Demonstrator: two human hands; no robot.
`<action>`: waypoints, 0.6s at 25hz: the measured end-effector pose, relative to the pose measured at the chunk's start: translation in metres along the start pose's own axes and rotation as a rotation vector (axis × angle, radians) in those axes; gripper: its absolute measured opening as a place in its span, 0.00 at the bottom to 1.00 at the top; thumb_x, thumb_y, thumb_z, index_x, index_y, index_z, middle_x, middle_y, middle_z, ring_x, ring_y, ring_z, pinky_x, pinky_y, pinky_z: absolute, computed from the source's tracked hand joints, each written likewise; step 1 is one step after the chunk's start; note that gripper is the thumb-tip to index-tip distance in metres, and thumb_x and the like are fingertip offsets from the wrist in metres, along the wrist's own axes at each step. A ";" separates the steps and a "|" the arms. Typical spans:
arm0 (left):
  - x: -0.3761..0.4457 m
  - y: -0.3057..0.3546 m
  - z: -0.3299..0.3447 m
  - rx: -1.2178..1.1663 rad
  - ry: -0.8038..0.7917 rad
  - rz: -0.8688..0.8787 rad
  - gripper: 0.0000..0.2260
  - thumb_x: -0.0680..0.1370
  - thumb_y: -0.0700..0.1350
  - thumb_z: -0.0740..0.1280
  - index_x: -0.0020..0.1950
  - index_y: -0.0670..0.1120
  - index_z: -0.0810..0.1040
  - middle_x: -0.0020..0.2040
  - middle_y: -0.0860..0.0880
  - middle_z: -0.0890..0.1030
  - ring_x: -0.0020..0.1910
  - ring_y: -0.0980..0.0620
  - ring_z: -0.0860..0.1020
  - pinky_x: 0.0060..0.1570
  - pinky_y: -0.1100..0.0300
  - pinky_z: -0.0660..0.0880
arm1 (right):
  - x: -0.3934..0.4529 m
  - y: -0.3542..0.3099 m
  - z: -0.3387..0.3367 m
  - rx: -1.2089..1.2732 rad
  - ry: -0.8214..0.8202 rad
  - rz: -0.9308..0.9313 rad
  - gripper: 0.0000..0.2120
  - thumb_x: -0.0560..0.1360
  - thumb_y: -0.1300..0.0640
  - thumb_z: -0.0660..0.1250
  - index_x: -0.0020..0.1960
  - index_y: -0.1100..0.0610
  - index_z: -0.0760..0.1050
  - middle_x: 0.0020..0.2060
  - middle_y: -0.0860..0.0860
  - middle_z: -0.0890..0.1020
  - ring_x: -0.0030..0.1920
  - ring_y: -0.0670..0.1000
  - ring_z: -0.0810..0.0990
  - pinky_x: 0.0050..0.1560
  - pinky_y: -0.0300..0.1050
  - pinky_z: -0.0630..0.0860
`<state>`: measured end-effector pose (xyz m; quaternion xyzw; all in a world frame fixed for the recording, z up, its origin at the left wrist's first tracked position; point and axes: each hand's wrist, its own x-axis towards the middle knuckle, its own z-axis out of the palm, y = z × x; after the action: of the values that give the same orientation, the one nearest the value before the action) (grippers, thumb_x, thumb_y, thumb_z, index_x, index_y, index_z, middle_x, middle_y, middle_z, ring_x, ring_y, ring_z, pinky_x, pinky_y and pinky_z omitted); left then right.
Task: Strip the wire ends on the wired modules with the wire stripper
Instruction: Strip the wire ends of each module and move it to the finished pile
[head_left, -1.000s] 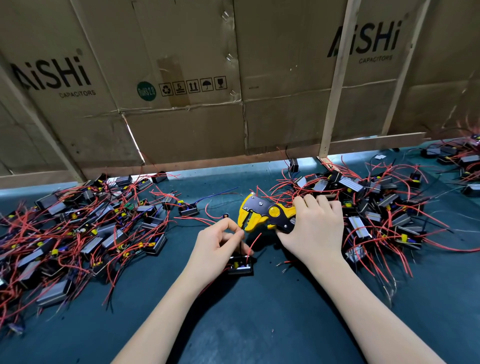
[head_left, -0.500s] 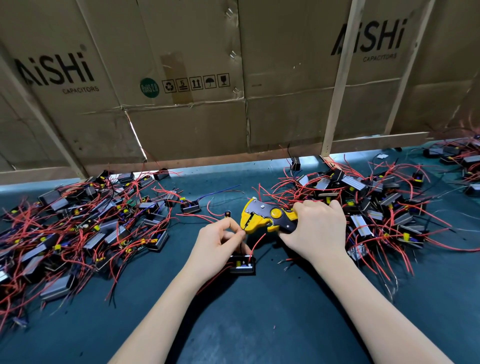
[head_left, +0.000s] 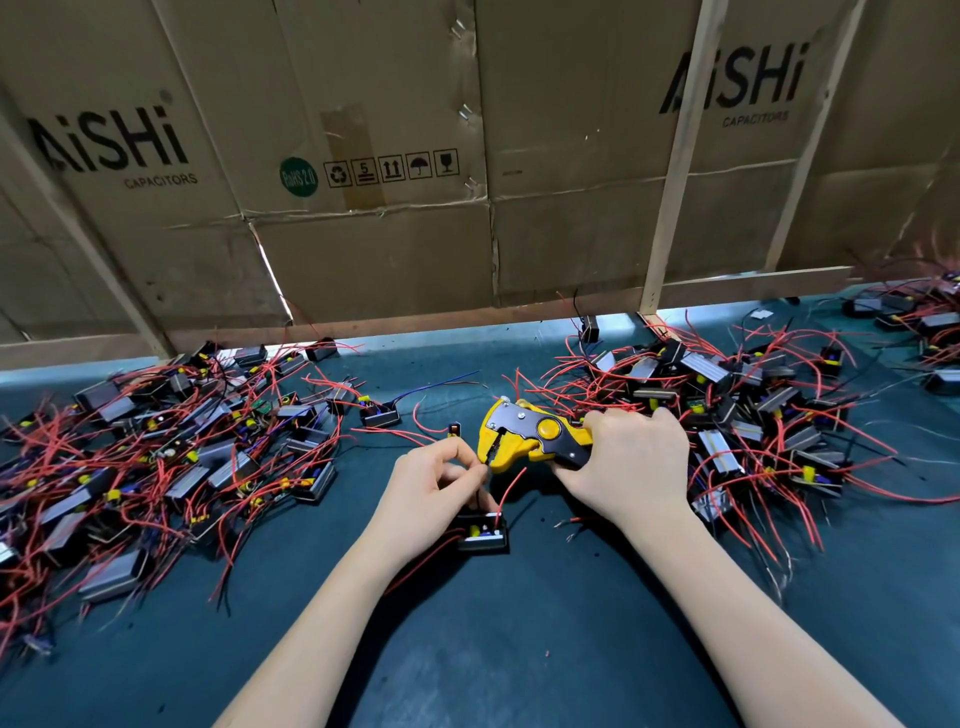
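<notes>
Two hands work mid-strip: our left hand (head_left: 434, 480) pinches a wire end at the nose of the wire stripper (head_left: 530, 436), gripped by our right hand (head_left: 631, 462); its module (head_left: 482, 531) rests on the counter (head_left: 519, 649). Next, probably, we squeeze.

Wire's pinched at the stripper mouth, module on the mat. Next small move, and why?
Probably feed the wire end into the wire stripper, then squeeze. The left hand pinches it right at the tool's mouth; the right hand already grips the handles; the module lies just below.
</notes>
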<state>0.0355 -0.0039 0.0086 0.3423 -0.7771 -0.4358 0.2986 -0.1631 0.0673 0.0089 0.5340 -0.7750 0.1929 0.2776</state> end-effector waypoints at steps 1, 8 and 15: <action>0.000 0.000 0.000 0.002 -0.004 -0.001 0.06 0.80 0.40 0.65 0.42 0.42 0.74 0.33 0.48 0.85 0.34 0.55 0.80 0.45 0.64 0.75 | -0.001 0.001 0.002 -0.009 -0.005 0.002 0.23 0.57 0.38 0.77 0.33 0.57 0.75 0.30 0.53 0.79 0.33 0.56 0.78 0.40 0.48 0.66; 0.004 -0.002 -0.007 -0.100 -0.071 -0.067 0.07 0.79 0.42 0.67 0.40 0.47 0.78 0.30 0.50 0.77 0.33 0.50 0.71 0.41 0.55 0.67 | 0.001 0.010 0.006 -0.014 0.012 0.107 0.25 0.58 0.40 0.78 0.40 0.60 0.77 0.37 0.56 0.80 0.41 0.60 0.78 0.46 0.53 0.70; 0.002 -0.002 -0.003 -0.105 -0.198 -0.011 0.02 0.74 0.43 0.75 0.42 0.47 0.84 0.34 0.50 0.78 0.34 0.55 0.74 0.39 0.65 0.71 | 0.000 0.011 0.007 -0.015 0.000 0.111 0.25 0.56 0.42 0.80 0.40 0.60 0.77 0.36 0.57 0.80 0.41 0.60 0.78 0.46 0.53 0.70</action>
<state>0.0368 -0.0072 0.0086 0.2856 -0.7771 -0.5089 0.2355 -0.1749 0.0670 0.0035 0.4880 -0.8049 0.2023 0.2702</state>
